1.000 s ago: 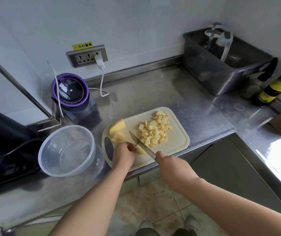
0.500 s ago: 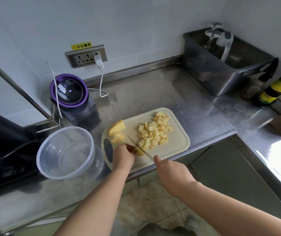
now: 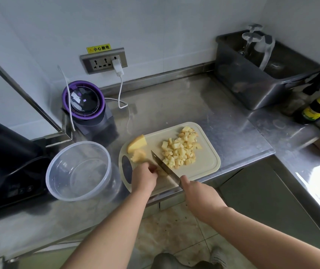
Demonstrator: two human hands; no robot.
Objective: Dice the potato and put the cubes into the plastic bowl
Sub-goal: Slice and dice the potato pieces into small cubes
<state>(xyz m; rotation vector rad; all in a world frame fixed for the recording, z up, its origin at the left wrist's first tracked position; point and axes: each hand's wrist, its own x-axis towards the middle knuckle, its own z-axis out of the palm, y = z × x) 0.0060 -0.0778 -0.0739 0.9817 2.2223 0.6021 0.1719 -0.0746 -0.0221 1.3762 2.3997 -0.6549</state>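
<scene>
1. Left hand [image 3: 144, 176]: fingers curled, holding a potato piece [image 3: 161, 172] on the cutting board [image 3: 207, 162].
2. Right hand [image 3: 196, 193]: fingers wrapped round the knife [image 3: 165, 167].
3. Potato cubes [image 3: 180, 150] piled on the board; the plastic bowl [image 3: 81, 142] sits left of it on the surface [image 3: 194, 105].

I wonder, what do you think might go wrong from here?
The knife blade sits right beside the left hand holding the potato piece; a slip might nick it. The cutting board reaches the front edge of the counter, so hard pressing may tip it. The cubes lie on the side away from the plastic bowl; some may spill in transfer.
</scene>
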